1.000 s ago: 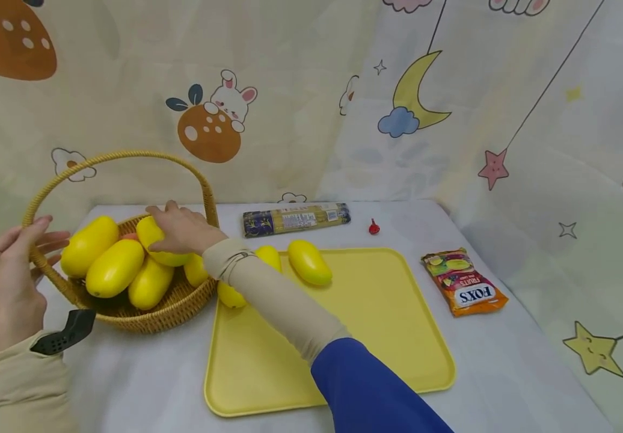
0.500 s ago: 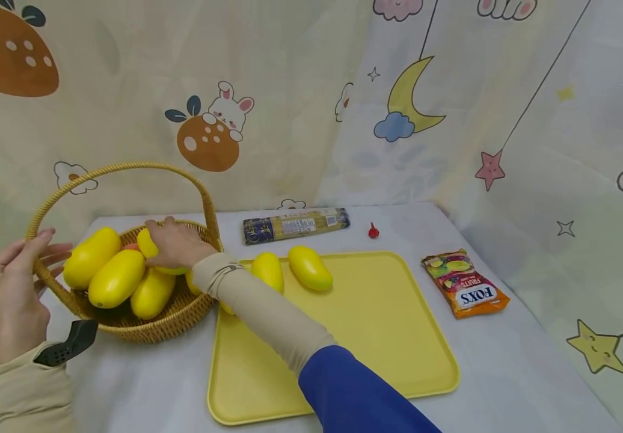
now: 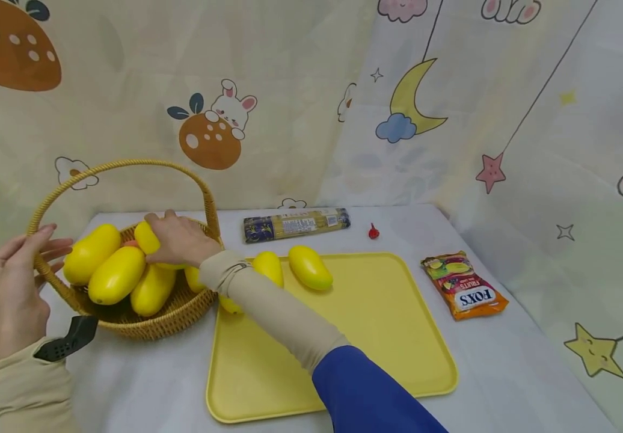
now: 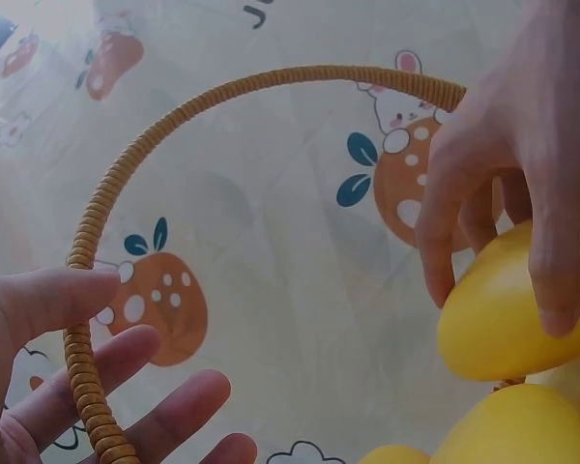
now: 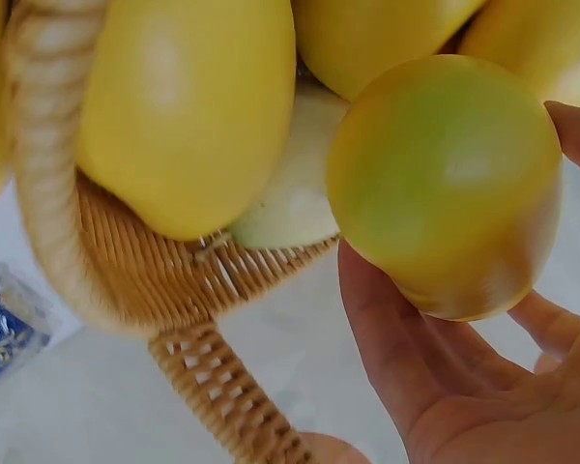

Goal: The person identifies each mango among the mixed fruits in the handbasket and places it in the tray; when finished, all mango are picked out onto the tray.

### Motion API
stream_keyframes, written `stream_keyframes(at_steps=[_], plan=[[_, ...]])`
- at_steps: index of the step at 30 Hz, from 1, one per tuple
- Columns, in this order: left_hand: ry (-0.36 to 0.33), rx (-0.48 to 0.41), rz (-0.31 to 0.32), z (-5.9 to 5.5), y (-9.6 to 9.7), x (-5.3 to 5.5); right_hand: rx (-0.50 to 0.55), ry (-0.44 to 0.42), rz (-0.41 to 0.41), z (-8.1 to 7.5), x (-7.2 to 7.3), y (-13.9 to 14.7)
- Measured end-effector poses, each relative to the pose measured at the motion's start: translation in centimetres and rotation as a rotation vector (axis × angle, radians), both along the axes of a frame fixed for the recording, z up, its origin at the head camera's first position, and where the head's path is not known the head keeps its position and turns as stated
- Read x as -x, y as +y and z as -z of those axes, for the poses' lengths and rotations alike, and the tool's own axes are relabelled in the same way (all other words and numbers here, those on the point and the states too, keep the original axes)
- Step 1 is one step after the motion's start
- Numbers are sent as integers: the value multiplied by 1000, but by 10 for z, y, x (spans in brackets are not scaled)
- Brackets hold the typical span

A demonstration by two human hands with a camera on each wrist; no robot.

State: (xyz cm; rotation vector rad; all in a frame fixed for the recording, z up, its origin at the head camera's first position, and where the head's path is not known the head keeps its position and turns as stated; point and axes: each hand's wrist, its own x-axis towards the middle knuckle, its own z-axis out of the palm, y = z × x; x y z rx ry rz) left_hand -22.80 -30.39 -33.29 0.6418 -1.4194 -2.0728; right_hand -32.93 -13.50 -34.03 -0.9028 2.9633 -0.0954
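In the head view a wicker basket (image 3: 151, 329) stands at the left with several yellow mangoes (image 3: 118, 276) in it. My left hand (image 3: 14, 288) holds the side of its tall handle (image 4: 97, 208), thumb on one side and fingers behind. Over the far right part of the basket, my right hand (image 3: 181, 240) grips a mango (image 5: 445, 184) with fingers and thumb around it. The right wrist view shows this mango's green-tinged end, beside the other fruit. A pale green item (image 5: 295, 174) lies lower in the basket, partly hidden.
A yellow tray (image 3: 338, 355) lies right of the basket, with a mango (image 3: 310, 268) and others partly behind my right sleeve at its far left corner. Behind it is a long noodle packet (image 3: 296, 225). A small red item (image 3: 373, 231) and a Fox's candy bag (image 3: 464, 285) lie farther right.
The head view has shifted slightly, so the table sits a little lower in it. Both hands keep their holds on the basket handle and the mango, with hardly any movement.
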Motion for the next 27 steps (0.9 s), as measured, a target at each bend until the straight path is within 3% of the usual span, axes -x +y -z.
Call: stream_keyframes(at_steps=[13,27], plan=[[10,0,1,-1,1,0,60,-2,-18,-21,-4,52],[10,-8,-7,0,0,2,83,-12,-27,-28,-17,113]])
